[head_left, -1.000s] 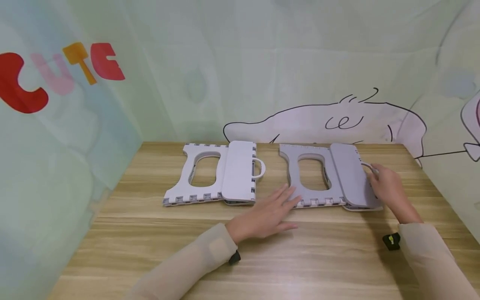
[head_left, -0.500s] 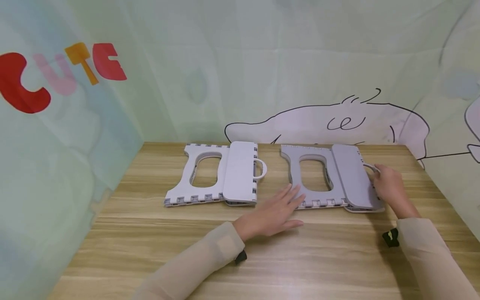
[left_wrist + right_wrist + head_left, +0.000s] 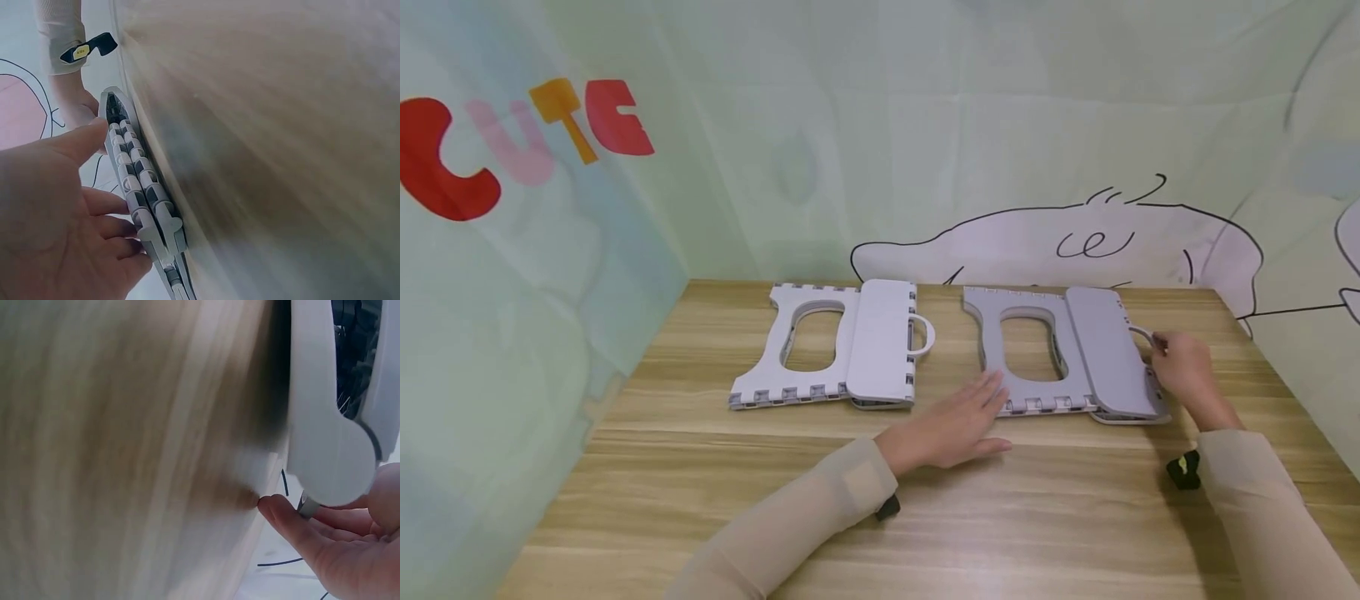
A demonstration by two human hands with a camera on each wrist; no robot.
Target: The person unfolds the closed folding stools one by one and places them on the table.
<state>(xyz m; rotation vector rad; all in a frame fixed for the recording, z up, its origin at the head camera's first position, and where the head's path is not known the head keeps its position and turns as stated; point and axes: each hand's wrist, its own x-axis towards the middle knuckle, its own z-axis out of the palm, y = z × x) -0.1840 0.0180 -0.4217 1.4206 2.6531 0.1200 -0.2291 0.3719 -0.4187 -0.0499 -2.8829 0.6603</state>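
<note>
Two folding step stools lie folded flat on the wooden table. The grey folding stool [image 3: 1105, 350] is at the right, its carry handle [image 3: 1139, 332] pointing right. My right hand [image 3: 1183, 368] pinches that handle; in the right wrist view, thumb and fingers of the hand [image 3: 350, 553] are on either side of it, below the stool's rounded end [image 3: 331, 456]. My left hand [image 3: 951, 427] has extended fingers, their tips on the grey stool's near left corner. The left wrist view shows this hand [image 3: 62, 212] beside the stool's hinged edge [image 3: 140, 169].
A white folding stool [image 3: 880, 342] lies to the left, its handle also facing right. The wooden table [image 3: 1000, 533] reaches back to a printed cloth backdrop [image 3: 880, 167]. A dark strap [image 3: 1183, 469] shows at the right wrist.
My left hand has slid slightly right, farther onto the grey stool's corner. The right hand stays at the handle with a small shift. Both stools keep their places.
</note>
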